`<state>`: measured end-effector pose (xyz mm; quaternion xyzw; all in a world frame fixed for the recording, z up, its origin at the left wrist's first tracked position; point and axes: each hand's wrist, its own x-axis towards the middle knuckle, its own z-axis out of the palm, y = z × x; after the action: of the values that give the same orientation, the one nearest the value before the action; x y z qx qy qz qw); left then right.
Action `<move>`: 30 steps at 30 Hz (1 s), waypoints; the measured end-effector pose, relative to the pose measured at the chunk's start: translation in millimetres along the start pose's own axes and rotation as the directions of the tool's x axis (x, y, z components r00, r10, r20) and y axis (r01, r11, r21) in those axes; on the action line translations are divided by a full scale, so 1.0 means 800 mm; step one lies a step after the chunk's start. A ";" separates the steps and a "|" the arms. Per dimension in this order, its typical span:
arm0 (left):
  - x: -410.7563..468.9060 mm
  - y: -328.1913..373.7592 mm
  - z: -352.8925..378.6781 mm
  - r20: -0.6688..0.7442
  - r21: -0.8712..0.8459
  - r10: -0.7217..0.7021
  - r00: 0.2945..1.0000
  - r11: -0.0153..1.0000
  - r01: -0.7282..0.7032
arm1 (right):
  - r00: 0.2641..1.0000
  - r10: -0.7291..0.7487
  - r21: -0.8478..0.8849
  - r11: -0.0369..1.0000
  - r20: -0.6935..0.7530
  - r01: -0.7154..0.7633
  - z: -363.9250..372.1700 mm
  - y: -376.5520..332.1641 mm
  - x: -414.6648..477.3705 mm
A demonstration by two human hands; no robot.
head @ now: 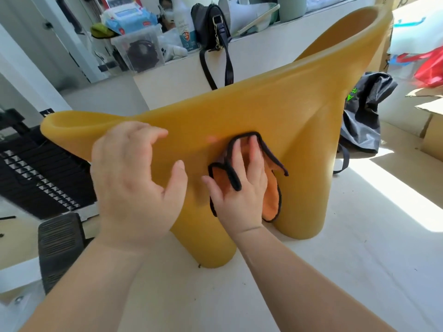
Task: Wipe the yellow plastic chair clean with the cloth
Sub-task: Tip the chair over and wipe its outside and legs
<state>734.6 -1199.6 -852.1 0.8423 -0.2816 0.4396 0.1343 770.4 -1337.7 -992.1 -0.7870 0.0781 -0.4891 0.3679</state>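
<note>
Behind the yellow chair (239,116), to its left, 1 clear plastic bin (140,52) holds a dark rounded object, with a pack of wipes (129,19) on top. The left hand (136,185), fingers spread and holding nothing, is at the chair's side; contact is unclear. The right hand (239,185) presses the orange cloth (272,200) flat against the chair with straight fingers. Right of the chair, 1 dark bag (366,116) lies on the pale, sunlit floor (359,259).

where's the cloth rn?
Head view, centre-right: the orange cloth is pressed flat against the side of the yellow chair under the right hand, just right of the left hand.
</note>
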 end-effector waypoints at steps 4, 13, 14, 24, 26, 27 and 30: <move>0.004 -0.040 0.001 0.129 -0.015 -0.233 0.964 0.971 0.237 | 0.892 -0.432 -0.306 0.838 0.132 0.451 -0.008 0.020 0.020; -0.004 -0.065 0.041 0.005 -0.201 -0.200 0.980 0.960 0.197 | 0.306 -0.876 -0.368 0.163 0.373 0.915 -0.031 0.040 0.125; -0.002 -0.068 0.044 -0.028 -0.211 -0.181 0.983 0.962 0.171 | 0.259 -0.900 -0.384 0.114 0.351 0.916 -0.028 0.033 0.134; 0.004 -0.070 0.063 -0.164 -0.185 -0.144 0.976 0.976 0.113 | 0.069 -0.782 -0.195 -0.068 0.619 0.978 -0.048 0.108 0.119; 0.004 -0.070 0.065 -0.189 -0.182 -0.139 0.972 0.978 0.104 | 0.047 -0.812 -0.186 -0.078 0.582 0.979 -0.043 0.095 0.127; 0.004 -0.070 0.066 -0.201 -0.181 -0.137 0.970 0.978 0.100 | 0.026 -0.826 -0.182 -0.094 0.563 0.979 -0.041 0.087 0.131; 0.005 -0.069 0.069 -0.220 -0.178 -0.132 0.966 0.980 0.093 | -0.022 -0.866 -0.178 -0.127 0.500 0.976 -0.046 0.069 0.145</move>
<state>805.8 -1182.8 -879.8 0.7860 -0.2512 0.5010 0.2608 811.8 -1451.7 -936.5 -0.7144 -0.4207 -0.4735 -0.2973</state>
